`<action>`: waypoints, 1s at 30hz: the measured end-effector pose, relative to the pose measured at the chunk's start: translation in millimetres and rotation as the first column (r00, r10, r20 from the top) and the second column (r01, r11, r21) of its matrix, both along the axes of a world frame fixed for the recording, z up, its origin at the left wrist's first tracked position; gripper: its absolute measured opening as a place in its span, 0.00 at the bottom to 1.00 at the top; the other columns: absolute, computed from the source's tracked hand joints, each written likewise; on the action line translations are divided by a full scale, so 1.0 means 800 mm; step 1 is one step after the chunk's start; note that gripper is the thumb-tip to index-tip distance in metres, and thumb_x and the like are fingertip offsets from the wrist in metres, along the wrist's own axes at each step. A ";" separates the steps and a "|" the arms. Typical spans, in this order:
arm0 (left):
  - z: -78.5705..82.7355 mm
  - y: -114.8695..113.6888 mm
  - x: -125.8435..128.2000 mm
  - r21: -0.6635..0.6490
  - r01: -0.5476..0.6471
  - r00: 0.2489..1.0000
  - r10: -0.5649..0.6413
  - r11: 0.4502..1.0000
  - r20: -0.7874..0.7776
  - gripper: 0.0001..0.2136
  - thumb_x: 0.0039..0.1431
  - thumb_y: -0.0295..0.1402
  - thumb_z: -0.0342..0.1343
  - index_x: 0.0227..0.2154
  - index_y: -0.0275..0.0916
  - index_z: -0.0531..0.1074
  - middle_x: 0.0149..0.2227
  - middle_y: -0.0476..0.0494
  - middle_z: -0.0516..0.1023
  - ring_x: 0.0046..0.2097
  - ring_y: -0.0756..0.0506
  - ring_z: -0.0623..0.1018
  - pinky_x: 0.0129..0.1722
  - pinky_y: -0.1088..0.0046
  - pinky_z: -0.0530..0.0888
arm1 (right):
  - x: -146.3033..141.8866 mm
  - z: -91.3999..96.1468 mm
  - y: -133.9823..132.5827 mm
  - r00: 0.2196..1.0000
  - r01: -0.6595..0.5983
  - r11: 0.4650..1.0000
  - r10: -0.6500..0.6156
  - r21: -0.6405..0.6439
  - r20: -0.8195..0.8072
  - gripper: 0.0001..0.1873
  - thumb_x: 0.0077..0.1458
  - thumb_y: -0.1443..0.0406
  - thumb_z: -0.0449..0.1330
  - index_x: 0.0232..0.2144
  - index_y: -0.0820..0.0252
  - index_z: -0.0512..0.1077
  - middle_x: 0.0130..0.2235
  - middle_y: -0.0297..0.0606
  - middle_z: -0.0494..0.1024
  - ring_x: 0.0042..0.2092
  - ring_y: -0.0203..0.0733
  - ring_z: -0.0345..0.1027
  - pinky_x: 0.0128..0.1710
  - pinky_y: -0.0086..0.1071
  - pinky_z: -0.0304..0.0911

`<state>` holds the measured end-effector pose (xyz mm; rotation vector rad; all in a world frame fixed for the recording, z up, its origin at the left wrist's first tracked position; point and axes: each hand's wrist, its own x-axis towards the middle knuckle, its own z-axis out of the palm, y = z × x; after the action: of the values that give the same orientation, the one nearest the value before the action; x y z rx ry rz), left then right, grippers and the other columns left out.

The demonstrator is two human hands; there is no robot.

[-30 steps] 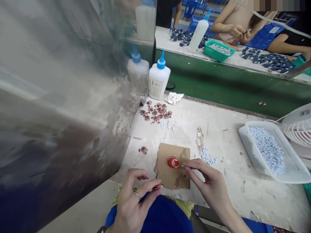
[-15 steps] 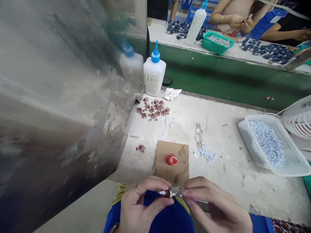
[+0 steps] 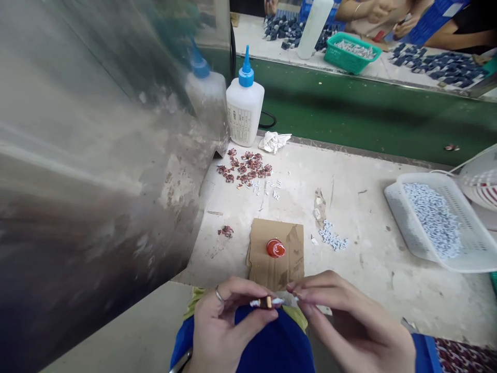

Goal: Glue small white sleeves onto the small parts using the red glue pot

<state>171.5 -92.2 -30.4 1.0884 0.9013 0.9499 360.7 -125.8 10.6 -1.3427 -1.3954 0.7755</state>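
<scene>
l hand [image 3: 229, 324] grip clamped on small brown-and-white part [image 3: 266, 302], long axis running l-r. r hand [image 3: 349, 324] grip nearly shut by its white end [image 3: 277, 301], contact unclear.

Left hand [image 3: 221, 326] and right hand [image 3: 349, 324] close together (both pinching)
</scene>
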 end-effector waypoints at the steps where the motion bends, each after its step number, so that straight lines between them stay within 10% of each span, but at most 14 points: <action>1: 0.001 0.000 0.000 0.011 -0.005 1.000 0.005 1.000 -0.004 0.14 0.58 0.21 0.69 0.41 0.48 0.81 0.37 0.56 0.87 0.39 0.51 0.87 0.44 0.83 0.84 | 0.001 0.000 0.000 1.000 0.020 1.000 -0.020 -0.015 -0.007 0.16 0.59 0.78 0.63 0.41 0.54 0.81 0.39 0.36 0.86 0.42 0.40 0.83 0.38 0.27 0.80; 19: 0.018 0.006 0.003 0.375 0.071 0.996 -0.089 0.924 0.031 0.13 0.56 0.29 0.72 0.43 0.39 0.77 0.33 0.45 0.84 0.33 0.48 0.84 0.34 0.77 0.82 | 0.031 -0.028 -0.019 0.952 0.307 0.942 -0.303 -0.139 0.047 0.10 0.61 0.70 0.66 0.38 0.48 0.82 0.38 0.34 0.86 0.41 0.40 0.81 0.37 0.26 0.80; 30: 0.026 0.004 0.008 0.356 0.085 0.979 -0.144 0.930 0.143 0.19 0.55 0.19 0.70 0.49 0.40 0.79 0.39 0.42 0.87 0.39 0.46 0.87 0.40 0.75 0.86 | 0.036 -0.039 -0.022 0.916 0.398 0.900 -0.401 -0.178 0.021 0.05 0.59 0.67 0.68 0.33 0.50 0.83 0.35 0.33 0.86 0.36 0.36 0.81 0.35 0.20 0.77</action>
<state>177.9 -89.1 -9.9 1.3244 0.5343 1.1112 389.5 -143.5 -20.6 -1.6913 -1.0019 0.6409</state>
